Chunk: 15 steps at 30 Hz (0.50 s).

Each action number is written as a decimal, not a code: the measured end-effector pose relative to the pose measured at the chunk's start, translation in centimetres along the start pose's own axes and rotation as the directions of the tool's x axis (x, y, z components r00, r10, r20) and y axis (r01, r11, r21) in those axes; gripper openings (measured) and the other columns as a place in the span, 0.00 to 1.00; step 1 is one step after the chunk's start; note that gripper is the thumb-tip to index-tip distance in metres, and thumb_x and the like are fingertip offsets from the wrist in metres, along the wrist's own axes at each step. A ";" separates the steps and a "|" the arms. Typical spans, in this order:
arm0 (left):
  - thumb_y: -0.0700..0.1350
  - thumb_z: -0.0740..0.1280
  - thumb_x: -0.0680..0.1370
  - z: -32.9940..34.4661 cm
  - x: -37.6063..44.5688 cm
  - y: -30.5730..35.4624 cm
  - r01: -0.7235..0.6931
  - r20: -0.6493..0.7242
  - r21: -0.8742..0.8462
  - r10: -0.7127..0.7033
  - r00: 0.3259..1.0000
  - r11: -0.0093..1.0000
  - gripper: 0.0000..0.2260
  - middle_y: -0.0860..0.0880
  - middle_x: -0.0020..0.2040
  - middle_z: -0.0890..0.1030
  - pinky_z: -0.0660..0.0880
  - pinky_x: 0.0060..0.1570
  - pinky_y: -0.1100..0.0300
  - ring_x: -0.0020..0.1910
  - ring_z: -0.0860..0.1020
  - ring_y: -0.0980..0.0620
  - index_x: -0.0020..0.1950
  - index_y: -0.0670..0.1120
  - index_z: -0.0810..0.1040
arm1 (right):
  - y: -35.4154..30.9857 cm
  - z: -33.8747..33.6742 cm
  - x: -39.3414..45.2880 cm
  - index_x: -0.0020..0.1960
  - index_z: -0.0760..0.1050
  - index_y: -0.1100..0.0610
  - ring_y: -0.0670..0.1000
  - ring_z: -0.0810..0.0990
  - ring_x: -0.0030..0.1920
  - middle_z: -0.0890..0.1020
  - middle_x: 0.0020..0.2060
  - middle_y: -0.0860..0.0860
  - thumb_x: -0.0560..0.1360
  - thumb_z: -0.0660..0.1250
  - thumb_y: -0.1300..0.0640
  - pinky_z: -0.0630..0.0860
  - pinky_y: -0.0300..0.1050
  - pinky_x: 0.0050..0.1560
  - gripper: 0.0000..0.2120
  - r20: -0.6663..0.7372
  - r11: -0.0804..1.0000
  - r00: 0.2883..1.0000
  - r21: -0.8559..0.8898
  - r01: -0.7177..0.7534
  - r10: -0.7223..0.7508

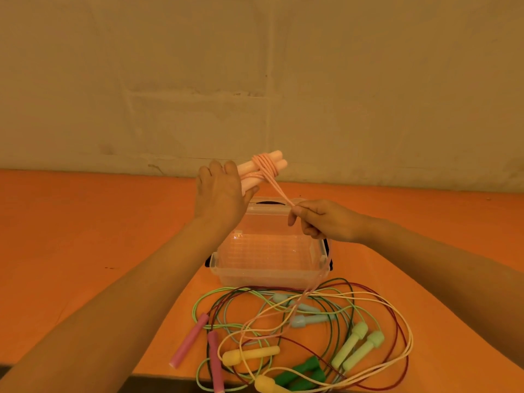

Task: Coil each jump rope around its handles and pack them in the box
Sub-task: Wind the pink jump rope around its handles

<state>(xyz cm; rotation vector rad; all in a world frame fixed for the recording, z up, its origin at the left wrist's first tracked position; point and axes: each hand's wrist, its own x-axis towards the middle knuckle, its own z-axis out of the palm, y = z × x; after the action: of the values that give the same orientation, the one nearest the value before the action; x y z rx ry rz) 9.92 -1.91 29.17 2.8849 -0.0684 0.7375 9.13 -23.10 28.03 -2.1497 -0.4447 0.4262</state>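
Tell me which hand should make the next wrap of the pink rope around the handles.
The right hand. It already pinches the loose pink rope just below the coil, while the left hand grips the paired handles above the box and has to keep them together.

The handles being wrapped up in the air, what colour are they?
Pale peach-pink, like their cord; the handles show best in the head view.
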 end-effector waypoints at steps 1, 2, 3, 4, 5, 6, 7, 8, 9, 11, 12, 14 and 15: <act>0.60 0.63 0.77 -0.1 0.0 -0.1 0.007 0.003 -0.004 -0.007 1.000 1.000 0.25 0.39 0.56 0.72 0.65 0.53 0.52 0.54 0.69 0.41 0.60 0.39 0.70 | 0.1 -0.1 0.2 0.49 0.75 0.62 0.43 0.64 0.24 0.67 0.26 0.50 0.83 0.52 0.55 0.64 0.36 0.28 0.16 0.005 1.000 1.000 0.010 0.007 -0.007; 0.60 0.63 0.76 -0.2 0.0 -0.1 0.018 0.010 -0.007 -0.018 1.000 1.000 0.25 0.39 0.56 0.72 0.64 0.53 0.53 0.54 0.69 0.41 0.60 0.39 0.70 | 0.3 -0.1 0.3 0.49 0.75 0.62 0.43 0.64 0.24 0.66 0.25 0.49 0.83 0.52 0.55 0.64 0.36 0.28 0.16 0.007 1.000 1.000 0.025 0.014 -0.014; 0.60 0.63 0.76 -0.3 0.0 -0.2 0.032 0.021 -0.009 -0.031 0.999 0.999 0.26 0.39 0.56 0.72 0.64 0.53 0.53 0.54 0.69 0.41 0.60 0.39 0.70 | 0.4 -0.1 0.5 0.48 0.75 0.61 0.43 0.63 0.24 0.66 0.25 0.48 0.83 0.52 0.55 0.63 0.36 0.28 0.15 0.005 0.999 1.000 0.040 0.022 -0.022; 0.60 0.63 0.76 -0.4 0.0 -0.3 0.045 0.032 -0.011 -0.045 0.998 0.999 0.26 0.39 0.57 0.72 0.64 0.53 0.54 0.55 0.69 0.41 0.60 0.39 0.70 | 0.5 0.1 0.6 0.48 0.75 0.61 0.43 0.62 0.24 0.65 0.24 0.46 0.83 0.53 0.55 0.63 0.36 0.27 0.15 0.001 0.998 1.000 0.054 0.027 -0.027; 0.60 0.63 0.76 -0.4 0.0 -0.4 0.056 0.039 -0.017 -0.055 0.998 0.998 0.26 0.39 0.57 0.72 0.64 0.52 0.54 0.55 0.69 0.41 0.60 0.40 0.70 | 0.7 0.2 0.7 0.47 0.75 0.61 0.43 0.62 0.23 0.65 0.23 0.45 0.83 0.53 0.56 0.62 0.35 0.27 0.15 -0.005 0.997 1.000 0.071 0.031 -0.031; 0.60 0.63 0.76 -0.4 0.0 -0.5 0.065 0.045 -0.023 -0.064 0.997 0.998 0.26 0.39 0.57 0.72 0.64 0.52 0.54 0.55 0.69 0.41 0.60 0.40 0.70 | 0.7 0.4 0.8 0.46 0.75 0.61 0.43 0.62 0.23 0.65 0.22 0.44 0.83 0.53 0.56 0.62 0.35 0.27 0.15 -0.004 0.995 0.999 0.091 0.033 -0.033; 0.60 0.63 0.76 -0.4 0.0 -0.6 0.071 0.049 -0.029 -0.070 0.996 0.997 0.26 0.39 0.57 0.72 0.64 0.52 0.54 0.55 0.69 0.41 0.60 0.40 0.70 | 0.8 0.6 0.8 0.46 0.75 0.61 0.43 0.61 0.23 0.64 0.22 0.44 0.83 0.53 0.56 0.61 0.35 0.26 0.15 0.006 0.993 0.999 0.112 0.037 -0.038; 0.61 0.63 0.76 -0.4 -0.1 -0.6 0.075 0.053 -0.037 -0.073 0.996 0.996 0.26 0.39 0.57 0.72 0.64 0.52 0.54 0.55 0.69 0.41 0.60 0.40 0.70 | 0.8 0.8 0.9 0.46 0.74 0.60 0.43 0.61 0.23 0.64 0.23 0.46 0.83 0.52 0.56 0.60 0.36 0.27 0.15 0.025 0.991 0.999 0.129 0.041 -0.045; 0.61 0.64 0.76 -0.4 -0.2 -0.6 0.076 0.054 -0.056 -0.073 0.996 0.996 0.26 0.39 0.57 0.72 0.64 0.52 0.54 0.55 0.69 0.41 0.60 0.40 0.70 | 0.9 0.9 0.9 0.47 0.74 0.60 0.44 0.61 0.24 0.63 0.24 0.48 0.83 0.51 0.56 0.60 0.37 0.27 0.15 0.045 0.989 0.998 0.138 0.043 -0.050; 0.61 0.65 0.75 -0.6 -0.1 -0.6 0.090 0.044 -0.143 -0.085 0.995 0.986 0.26 0.40 0.56 0.73 0.64 0.52 0.54 0.55 0.69 0.41 0.60 0.40 0.71 | 1.4 1.0 0.9 0.48 0.73 0.60 0.45 0.61 0.25 0.63 0.27 0.51 0.84 0.50 0.55 0.61 0.38 0.29 0.16 0.069 0.990 0.996 0.139 0.038 -0.048; 0.60 0.66 0.74 -0.8 0.0 -0.6 0.097 0.038 -0.202 -0.092 0.995 0.975 0.26 0.40 0.56 0.73 0.65 0.52 0.54 0.56 0.69 0.41 0.60 0.40 0.71 | 1.7 1.0 0.9 0.48 0.73 0.60 0.46 0.61 0.26 0.63 0.28 0.52 0.84 0.50 0.55 0.61 0.39 0.29 0.16 0.077 0.990 0.996 0.138 0.030 -0.041; 0.59 0.68 0.73 -1.1 0.4 -0.9 0.062 0.032 -0.260 -0.055 0.998 0.964 0.26 0.40 0.56 0.73 0.66 0.52 0.52 0.56 0.69 0.41 0.60 0.40 0.71 | 2.5 0.8 0.8 0.49 0.72 0.61 0.47 0.61 0.27 0.63 0.28 0.53 0.84 0.49 0.55 0.62 0.40 0.30 0.17 0.084 0.991 0.996 0.133 0.012 -0.024; 0.59 0.68 0.73 -1.2 0.5 -1.1 0.031 0.038 -0.261 -0.022 0.999 0.965 0.27 0.40 0.56 0.73 0.66 0.52 0.52 0.56 0.69 0.41 0.60 0.40 0.72 | 2.9 0.6 0.8 0.49 0.72 0.61 0.48 0.61 0.28 0.63 0.29 0.53 0.84 0.48 0.54 0.62 0.40 0.31 0.17 0.088 0.993 0.996 0.116 0.008 -0.018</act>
<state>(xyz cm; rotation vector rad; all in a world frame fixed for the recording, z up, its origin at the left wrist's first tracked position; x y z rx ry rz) 9.88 -0.66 30.27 2.6420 -0.1217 0.6213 10.04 -23.88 25.22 -2.0213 -0.4723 0.5289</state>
